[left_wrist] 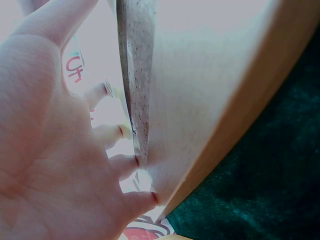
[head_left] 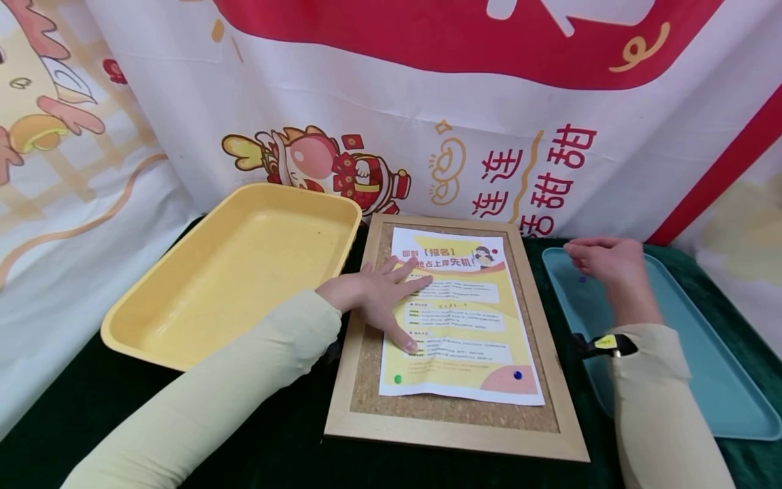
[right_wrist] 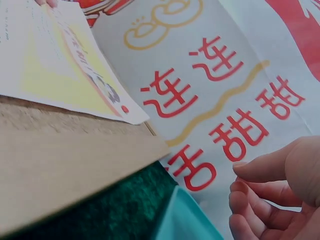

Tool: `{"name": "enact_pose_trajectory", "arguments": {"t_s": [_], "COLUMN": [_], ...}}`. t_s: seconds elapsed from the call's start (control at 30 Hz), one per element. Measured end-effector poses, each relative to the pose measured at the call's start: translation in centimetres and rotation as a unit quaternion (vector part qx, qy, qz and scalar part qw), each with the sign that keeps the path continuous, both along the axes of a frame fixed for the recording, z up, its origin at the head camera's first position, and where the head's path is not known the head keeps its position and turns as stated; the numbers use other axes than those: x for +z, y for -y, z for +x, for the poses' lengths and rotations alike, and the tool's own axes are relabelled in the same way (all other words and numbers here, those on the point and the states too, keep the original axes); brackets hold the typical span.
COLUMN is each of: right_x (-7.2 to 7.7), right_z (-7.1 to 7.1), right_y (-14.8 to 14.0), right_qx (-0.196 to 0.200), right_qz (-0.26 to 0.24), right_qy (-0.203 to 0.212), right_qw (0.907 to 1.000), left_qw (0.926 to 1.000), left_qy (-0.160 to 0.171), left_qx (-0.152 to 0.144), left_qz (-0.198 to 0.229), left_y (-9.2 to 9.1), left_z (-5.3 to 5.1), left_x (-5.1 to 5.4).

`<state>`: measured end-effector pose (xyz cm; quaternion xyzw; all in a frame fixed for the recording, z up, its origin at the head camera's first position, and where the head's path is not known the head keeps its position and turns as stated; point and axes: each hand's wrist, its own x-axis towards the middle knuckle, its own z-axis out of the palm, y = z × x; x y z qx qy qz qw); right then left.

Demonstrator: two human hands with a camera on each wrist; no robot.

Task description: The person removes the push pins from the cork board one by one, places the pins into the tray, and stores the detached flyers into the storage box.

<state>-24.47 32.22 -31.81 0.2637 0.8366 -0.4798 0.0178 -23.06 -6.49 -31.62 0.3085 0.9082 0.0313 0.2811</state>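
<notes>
My left hand [head_left: 391,295] lies with spread fingers on the left side of a printed paper sheet [head_left: 464,333], pressing it against a wood-framed cork board [head_left: 452,406]. A green pin [head_left: 398,379] and a blue pin [head_left: 518,375] show at the sheet's bottom corners, a red one [head_left: 494,251] near its top right. Above the far end of a blue tray [head_left: 690,367] is my right hand [head_left: 613,268], its thumb against the curled index finger in the right wrist view. Nothing shows between those fingertips. A small purple spot, perhaps a pin [head_left: 582,279], is in the tray beneath them.
A yellow tray [head_left: 238,272] stands left of the board. Dark green cloth [head_left: 263,435] covers the table. Behind everything hangs a white printed banner [head_left: 379,88] with red lettering and cartoon figures. A black band [head_left: 595,345] is on my right wrist.
</notes>
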Motion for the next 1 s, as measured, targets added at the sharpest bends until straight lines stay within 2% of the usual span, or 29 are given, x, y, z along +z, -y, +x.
{"name": "enact_pose_trajectory", "arguments": {"t_s": [0.3,0.63,0.8,1.0], "right_x": [-0.4,-1.4,-1.7,-1.9], "right_z": [-0.4,-0.7,-0.8,-0.8], "right_y": [2.1,3.6,4.4,5.5], "right_qx": [0.031,0.061,0.063,0.07], "right_qz": [0.02,0.021,0.02,0.028], "right_qy": [-0.045,-0.081,-0.104,-0.108], "right_qw": [0.9983,0.9946,0.9923,0.9912], "left_qw": [1.0,1.0,1.0,1.0], "left_qy": [0.003,0.002,0.003,0.002], "left_qx": [0.001,0.001,0.0,-0.002], "left_qz": [0.006,0.006,0.006,0.007], "left_y": [0.0,0.0,0.0,0.0], "left_z": [0.1,0.1,0.0,-0.1], "left_x": [0.2,0.0,0.0,0.0]}}
